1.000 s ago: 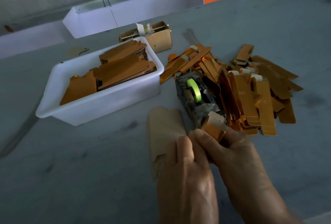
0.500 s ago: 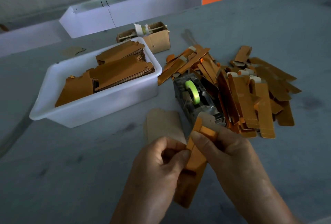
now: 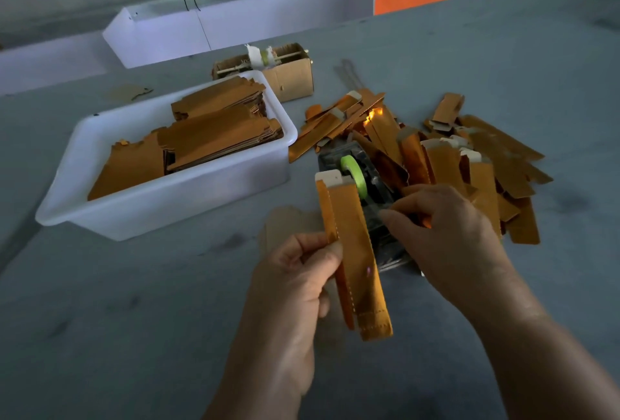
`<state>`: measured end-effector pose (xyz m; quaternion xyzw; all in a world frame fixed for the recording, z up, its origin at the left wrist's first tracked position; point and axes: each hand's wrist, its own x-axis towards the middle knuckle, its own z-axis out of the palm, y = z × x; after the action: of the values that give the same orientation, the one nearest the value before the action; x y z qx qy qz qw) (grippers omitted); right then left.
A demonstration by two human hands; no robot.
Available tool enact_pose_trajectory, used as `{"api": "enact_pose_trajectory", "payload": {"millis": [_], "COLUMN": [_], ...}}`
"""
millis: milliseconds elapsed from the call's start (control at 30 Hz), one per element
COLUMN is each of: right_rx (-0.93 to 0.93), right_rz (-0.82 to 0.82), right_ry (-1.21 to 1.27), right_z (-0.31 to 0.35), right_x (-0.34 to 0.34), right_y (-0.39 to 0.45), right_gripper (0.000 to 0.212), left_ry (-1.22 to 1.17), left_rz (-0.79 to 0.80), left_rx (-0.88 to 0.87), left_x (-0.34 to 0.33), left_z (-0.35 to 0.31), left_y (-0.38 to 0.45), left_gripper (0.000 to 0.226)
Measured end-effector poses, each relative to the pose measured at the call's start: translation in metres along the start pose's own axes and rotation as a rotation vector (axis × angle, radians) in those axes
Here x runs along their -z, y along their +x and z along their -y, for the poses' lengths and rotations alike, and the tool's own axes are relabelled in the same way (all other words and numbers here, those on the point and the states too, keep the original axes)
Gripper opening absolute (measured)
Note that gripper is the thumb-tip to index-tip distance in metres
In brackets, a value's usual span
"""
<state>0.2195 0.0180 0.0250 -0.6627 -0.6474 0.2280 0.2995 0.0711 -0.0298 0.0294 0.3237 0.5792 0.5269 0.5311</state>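
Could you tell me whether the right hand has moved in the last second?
Yes. The right hand left the orange strip and went forward to the near end of the tape dispenser.

1. Left hand (image 3: 295,285): bare, with nothing worn on fingers or thumb.
2. Right hand (image 3: 446,235): bare too, back and knuckles uncovered.
3. Left forearm (image 3: 265,379): bare down to the lower edge.
4. Right forearm (image 3: 536,346): bare, widening towards the lower right corner.
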Motion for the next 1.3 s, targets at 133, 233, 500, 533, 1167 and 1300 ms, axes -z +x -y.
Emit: {"api": "enact_pose_trajectory", "payload": {"millis": [133,233,500,533,1167,1300], "right_rx": [-0.019,-0.030,-0.241,-0.262,0.060,0.076], "right_rz": [0.037,0.067,0.084,0.087,-0.239,-0.251], "right_ry": [0.004,0.075,0.820,0.932,0.146,0.196], "right_z": [0.002,0.002,-0.002,-0.003,-0.006,-0.009], "right_x": [-0.002,-0.003,-0.013,-0.011,-0.025,-0.027], "right_y": [0.003,0.004,-0.001,-0.004,-0.031,-0.032], "right_gripper": [0.012,0.015,0.012,0.013,0.017,0.014], "left_ry": [0.001,0.009,-0.036,-0.044,-0.002,0.239], "left_rz": [0.005,0.015,0.055,0.054,0.096,0.109], "left_rx": [0.028,0.048,0.085,0.097,-0.063,-0.140], "left_x": [-0.008,-0.013,-0.018,-0.018,-0.014,-0.018], "left_z": [0.000,0.003,0.008,0.009,-0.003,-0.010], "left_y": [0.004,0.008,0.009,0.009,0.009,0.011], "left_gripper": [0.017,0.023,0.023,0.025,0.016,0.011]}}
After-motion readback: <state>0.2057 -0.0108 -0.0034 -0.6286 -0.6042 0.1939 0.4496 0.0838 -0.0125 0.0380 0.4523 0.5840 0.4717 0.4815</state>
